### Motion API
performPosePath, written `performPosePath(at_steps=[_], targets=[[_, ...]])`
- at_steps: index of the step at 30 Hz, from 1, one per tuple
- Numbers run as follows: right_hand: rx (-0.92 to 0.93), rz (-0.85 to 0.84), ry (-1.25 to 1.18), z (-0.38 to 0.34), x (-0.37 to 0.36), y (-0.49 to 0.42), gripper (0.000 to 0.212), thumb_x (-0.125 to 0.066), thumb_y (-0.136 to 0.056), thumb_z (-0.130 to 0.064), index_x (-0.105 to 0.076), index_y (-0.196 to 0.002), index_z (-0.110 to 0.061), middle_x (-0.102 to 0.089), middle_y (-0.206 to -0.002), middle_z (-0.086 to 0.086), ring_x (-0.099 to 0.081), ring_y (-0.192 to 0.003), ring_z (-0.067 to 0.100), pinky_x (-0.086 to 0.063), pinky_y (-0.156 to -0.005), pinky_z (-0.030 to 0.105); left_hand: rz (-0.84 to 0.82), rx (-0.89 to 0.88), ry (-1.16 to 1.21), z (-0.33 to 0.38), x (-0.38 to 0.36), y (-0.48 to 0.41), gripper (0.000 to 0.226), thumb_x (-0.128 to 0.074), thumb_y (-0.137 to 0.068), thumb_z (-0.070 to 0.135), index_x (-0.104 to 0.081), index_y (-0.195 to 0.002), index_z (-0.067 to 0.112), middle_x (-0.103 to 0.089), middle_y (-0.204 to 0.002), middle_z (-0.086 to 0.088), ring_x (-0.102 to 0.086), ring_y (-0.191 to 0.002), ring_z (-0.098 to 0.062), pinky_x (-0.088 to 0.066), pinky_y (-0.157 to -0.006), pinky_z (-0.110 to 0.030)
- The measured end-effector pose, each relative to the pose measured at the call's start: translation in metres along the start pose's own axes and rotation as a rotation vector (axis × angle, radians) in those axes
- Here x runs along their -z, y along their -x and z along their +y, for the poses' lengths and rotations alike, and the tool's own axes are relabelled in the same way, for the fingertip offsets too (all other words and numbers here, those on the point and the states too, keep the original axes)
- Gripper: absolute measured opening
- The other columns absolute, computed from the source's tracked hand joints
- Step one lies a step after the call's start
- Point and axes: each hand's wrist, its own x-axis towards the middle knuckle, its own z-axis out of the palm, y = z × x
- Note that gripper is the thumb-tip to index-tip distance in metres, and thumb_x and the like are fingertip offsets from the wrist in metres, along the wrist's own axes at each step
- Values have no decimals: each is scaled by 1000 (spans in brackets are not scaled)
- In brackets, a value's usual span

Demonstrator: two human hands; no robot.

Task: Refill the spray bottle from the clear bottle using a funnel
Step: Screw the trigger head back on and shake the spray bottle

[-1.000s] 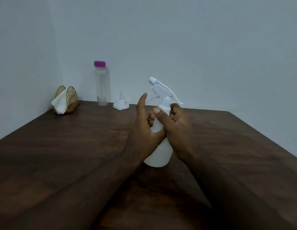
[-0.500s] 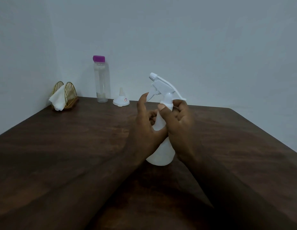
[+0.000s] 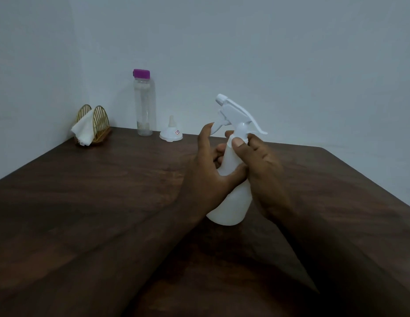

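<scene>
While I watch through the head camera, the dark wooden bench [image 3: 108,191] fills most of my view, running back into a corner of pale walls. Both forearms reach forward across it and meet at the white spray bottle [image 3: 231,202], which stands on the bench near the middle, leaning slightly with its trigger head toward the upper left. My left hand [image 3: 208,179] wraps the bottle's tapering upper body, fingers curled behind it and the thumb pressed across its front, while the index finger sticks up beside the trigger. My right hand [image 3: 261,170] pinches the collar just under the spray head, thumb tip on the near side and the other fingers closed around the far side, so both hands are closed on the same bottle.

Well back, close to the wall, the clear bottle [image 3: 144,106] stands upright with a purple cap [image 3: 141,73] still on it; I see only a little pale residue at its bottom. Left of it, in the corner, a gold wire holder [image 3: 100,121] carries a white napkin [image 3: 84,131]. Just right of the clear bottle sits the small white funnel [image 3: 171,133], resting mouth down with its spout pointing up, a tiny red mark on its side.
</scene>
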Motion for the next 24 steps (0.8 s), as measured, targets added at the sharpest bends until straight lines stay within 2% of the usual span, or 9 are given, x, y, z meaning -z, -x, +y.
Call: performPosePath(at_steps=[3, 6, 9, 12, 15, 17, 19, 20, 24], targets=[[-22, 34, 18, 2, 8, -4, 19, -64, -93, -28, -69, -105, -14, -74, -91, 10, -71, -85, 28, -55, -80, 44, 3, -5, -49, 1, 1, 0, 96, -75, -75, 41, -13, -147, 33, -73, -87, 7, -70, -83, -3, -58, -76, -32], [8, 235, 129, 7, -1, -6, 38, -78, -75, -43, -67, -102, -18, -74, -95, 7, -72, -90, 29, -58, -81, 53, -5, -6, -108, 5, 1, 0, 99, -77, -78, 34, -10, -151, 24, -72, -77, 5, -69, -75, -2, -56, -69, -23], [14, 296, 150, 7, -9, -5, 34, -79, -75, -34, -63, -100, -17, -73, -90, 4, -72, -87, 26, -59, -79, 52, -8, 15, -59, 2, -1, -1, 99, -77, -77, 31, -11, -151, 26, -69, -77, 12, -69, -80, -2, -58, -74, -27], [-65, 97, 72, -4, 8, -10, 28, -73, -80, -27, -66, -102, -11, -73, -89, 7, -72, -86, 26, -58, -79, 44, -32, 38, 31, -4, -1, 2, 97, -78, -76, 31, -13, -148, 33, -73, -91, 4, -69, -88, -4, -58, -82, -33], [-105, -179, 57, -17, 32, -15, 28, -58, -88, -25, -66, -114, -17, -71, -101, 4, -68, -95, 19, -55, -81, 30, -149, 149, 20, -11, 2, 5, 109, -81, -73, 36, -3, -149, 36, -66, -114, 7, -62, -106, -2, -50, -92, -26], [-170, -322, 46, -22, 42, -20, 37, -53, -92, -21, -60, -128, -15, -70, -113, 5, -66, -106, 21, -54, -85, 30, -277, 221, -38, -13, 8, 4, 106, -81, -65, 50, -15, -148, 38, -58, -128, 11, -56, -114, -4, -48, -96, -31], [-235, -393, 84, -28, 47, -26, 41, -52, -95, -21, -54, -135, -12, -66, -125, 6, -63, -116, 21, -53, -88, 31, -414, 255, -63, -10, 16, -1, 75, -79, -59, 60, -50, -125, 40, -64, -117, 14, -60, -108, -6, -51, -94, -37], [-259, -408, 102, -30, 48, -29, 40, -53, -96, -20, -53, -135, -10, -65, -128, 5, -62, -118, 19, -53, -89, 31, -471, 271, -62, -6, 19, -2, 60, -78, -57, 62, -59, -111, 41, -67, -108, 12, -62, -102, -8, -53, -91, -38], [-282, -374, 110, -30, 43, -32, 38, -56, -91, -22, -60, -124, -4, -70, -111, -2, -65, -106, 15, -54, -87, 31, -505, 308, -29, 1, 21, -4, 41, -77, -67, 50, -63, -102, 33, -68, -102, 7, -63, -97, -10, -54, -90, -40]])
